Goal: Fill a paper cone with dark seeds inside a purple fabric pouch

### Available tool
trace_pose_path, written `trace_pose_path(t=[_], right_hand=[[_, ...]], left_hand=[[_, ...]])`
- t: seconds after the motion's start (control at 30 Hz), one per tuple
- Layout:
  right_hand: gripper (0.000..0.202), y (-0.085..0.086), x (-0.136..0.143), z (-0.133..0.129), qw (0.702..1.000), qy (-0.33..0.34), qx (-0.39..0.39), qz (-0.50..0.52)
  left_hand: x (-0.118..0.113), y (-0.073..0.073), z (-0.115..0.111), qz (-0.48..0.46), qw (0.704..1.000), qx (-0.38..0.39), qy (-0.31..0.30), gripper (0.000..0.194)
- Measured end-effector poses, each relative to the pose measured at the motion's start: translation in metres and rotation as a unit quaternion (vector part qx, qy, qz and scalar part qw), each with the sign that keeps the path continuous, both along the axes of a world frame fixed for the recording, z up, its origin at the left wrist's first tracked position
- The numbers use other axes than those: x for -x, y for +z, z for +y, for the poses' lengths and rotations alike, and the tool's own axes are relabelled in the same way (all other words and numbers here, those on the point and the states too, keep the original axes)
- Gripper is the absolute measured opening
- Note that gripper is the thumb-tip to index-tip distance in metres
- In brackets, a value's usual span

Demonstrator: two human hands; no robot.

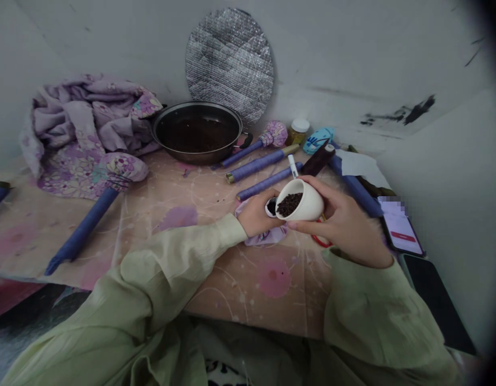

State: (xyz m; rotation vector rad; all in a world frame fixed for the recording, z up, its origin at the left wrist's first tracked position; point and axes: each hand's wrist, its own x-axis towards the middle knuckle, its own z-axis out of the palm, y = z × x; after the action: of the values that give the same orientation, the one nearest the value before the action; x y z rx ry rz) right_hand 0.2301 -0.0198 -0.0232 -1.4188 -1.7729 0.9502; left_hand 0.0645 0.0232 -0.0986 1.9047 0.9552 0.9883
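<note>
My right hand [354, 225] grips a white cup [311, 202] between thumb and fingers. The cup is tipped to the left, and dark brown granules [288, 205] lie near its rim. Just left of the rim, my left hand [254, 216] is closed around a small round mouth [271, 207] with a pale edge and dark inside. The body of what it holds is mostly hidden by the hand. Purple floral cloth [266, 237] shows beneath my left hand. A red handle loop [321, 241] lies under the right hand, partly covered.
A dark pan [197, 155] stands at the back, before a silver quilted disc [230, 61]. Purple floral fabric [85, 134] is heaped left. Blue-wrapped sticks [256, 165], a lidded jar [299, 131], a white-capped marker [292, 166] and a lit phone [400, 225] are on the table.
</note>
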Motion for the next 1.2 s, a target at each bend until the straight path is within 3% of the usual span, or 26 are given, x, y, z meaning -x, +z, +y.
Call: trace_pose_path(t=[0.5, 1.2], right_hand=[[0.071, 0.002, 0.006, -0.003, 1.000, -0.005, -0.004, -0.012], [0.075, -0.002, 0.006, -0.003, 1.000, -0.006, -0.004, -0.004]], left_hand=[[0.000, -0.006, 0.005, -0.016, 0.999, -0.022, -0.030, 0.036], [0.003, 0.006, 0.004, 0.041, 0.999, -0.009, -0.034, 0.035]])
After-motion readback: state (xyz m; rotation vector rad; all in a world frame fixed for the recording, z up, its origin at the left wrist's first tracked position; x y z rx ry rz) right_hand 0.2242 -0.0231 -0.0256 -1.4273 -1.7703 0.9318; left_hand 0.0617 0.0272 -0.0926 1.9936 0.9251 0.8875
